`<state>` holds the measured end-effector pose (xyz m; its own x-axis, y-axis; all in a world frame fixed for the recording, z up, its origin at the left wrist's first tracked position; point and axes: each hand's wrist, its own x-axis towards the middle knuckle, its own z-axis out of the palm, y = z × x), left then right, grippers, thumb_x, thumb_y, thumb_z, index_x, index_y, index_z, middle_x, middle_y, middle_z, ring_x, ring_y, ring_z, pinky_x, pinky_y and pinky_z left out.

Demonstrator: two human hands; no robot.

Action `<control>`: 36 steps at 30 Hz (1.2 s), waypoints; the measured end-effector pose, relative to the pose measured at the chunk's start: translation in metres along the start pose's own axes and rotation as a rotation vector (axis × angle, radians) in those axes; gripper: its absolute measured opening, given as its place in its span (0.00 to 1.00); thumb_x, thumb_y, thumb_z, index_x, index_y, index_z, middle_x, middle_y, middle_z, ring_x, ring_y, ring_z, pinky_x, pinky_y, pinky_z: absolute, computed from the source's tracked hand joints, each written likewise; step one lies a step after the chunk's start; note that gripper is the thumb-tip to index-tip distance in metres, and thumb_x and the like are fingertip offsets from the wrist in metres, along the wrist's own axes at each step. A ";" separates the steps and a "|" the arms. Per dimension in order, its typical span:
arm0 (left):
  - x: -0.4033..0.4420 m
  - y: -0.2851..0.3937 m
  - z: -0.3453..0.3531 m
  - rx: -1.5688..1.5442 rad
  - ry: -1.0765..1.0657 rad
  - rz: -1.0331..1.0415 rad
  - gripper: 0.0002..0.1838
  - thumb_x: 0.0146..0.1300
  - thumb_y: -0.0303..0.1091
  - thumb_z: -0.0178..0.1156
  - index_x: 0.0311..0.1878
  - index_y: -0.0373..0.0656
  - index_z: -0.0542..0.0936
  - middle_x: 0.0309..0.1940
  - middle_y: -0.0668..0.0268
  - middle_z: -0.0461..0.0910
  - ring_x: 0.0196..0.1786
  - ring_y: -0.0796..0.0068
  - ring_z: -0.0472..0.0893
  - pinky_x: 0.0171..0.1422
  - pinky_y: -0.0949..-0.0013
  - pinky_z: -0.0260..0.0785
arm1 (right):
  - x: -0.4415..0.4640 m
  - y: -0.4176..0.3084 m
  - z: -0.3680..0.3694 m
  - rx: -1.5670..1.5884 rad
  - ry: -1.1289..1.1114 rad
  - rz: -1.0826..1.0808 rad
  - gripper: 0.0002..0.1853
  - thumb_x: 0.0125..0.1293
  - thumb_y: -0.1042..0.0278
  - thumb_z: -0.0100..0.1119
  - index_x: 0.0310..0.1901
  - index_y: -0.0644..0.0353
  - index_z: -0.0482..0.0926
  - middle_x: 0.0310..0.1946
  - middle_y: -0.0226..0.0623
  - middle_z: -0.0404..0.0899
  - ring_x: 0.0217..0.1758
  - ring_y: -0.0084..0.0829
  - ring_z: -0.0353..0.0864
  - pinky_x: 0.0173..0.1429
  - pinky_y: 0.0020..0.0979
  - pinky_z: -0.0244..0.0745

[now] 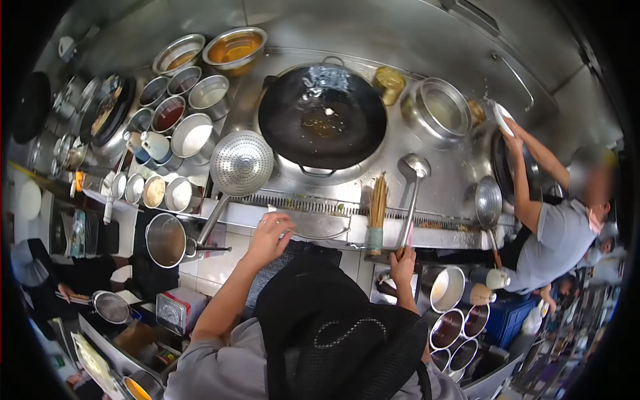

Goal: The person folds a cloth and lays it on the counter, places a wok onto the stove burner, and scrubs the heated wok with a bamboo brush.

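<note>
My right hand point(403, 263) is closed around the wooden end of a ladle point(417, 165), whose steel bowl rests at the right of the wok on the stove top. My left hand point(270, 236) is at the stove's front edge, fingers loosely apart and holding nothing that I can see. Just right of its fingertips is a curved metal bar point(323, 236). Before me sits a large black wok point(280, 127) with a shallow pool of liquid and a small white bit in it. A bamboo wok brush point(378, 210) stands upright between my hands.
A perforated strainer point(242, 163) lies left of the wok, its handle sticking out over the edge. Steel seasoning pots point(195, 135) crowd the left. A steel pot point(437, 110) stands at the right. Beyond it, a co-worker point(563, 230) reaches out with a white dish point(503, 119).
</note>
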<state>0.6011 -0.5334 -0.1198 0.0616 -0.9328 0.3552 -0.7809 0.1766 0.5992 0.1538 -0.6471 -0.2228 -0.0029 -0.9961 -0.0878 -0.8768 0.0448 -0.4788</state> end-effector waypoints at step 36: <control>0.194 -0.008 0.122 0.250 -0.025 -0.132 0.16 0.71 0.45 0.68 0.31 0.46 0.83 0.29 0.61 0.83 0.39 0.53 0.81 0.49 0.49 0.70 | 0.105 0.015 -0.093 0.394 -0.096 0.243 0.23 0.71 0.58 0.67 0.59 0.64 0.77 0.32 0.54 0.86 0.33 0.49 0.90 0.41 0.47 0.80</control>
<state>0.5432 -0.7539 -0.1432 0.1603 -0.9504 0.2665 -0.8965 -0.0272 0.4422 0.0958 -0.7580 -0.1582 -0.1250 -0.9425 -0.3100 -0.6067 0.3198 -0.7277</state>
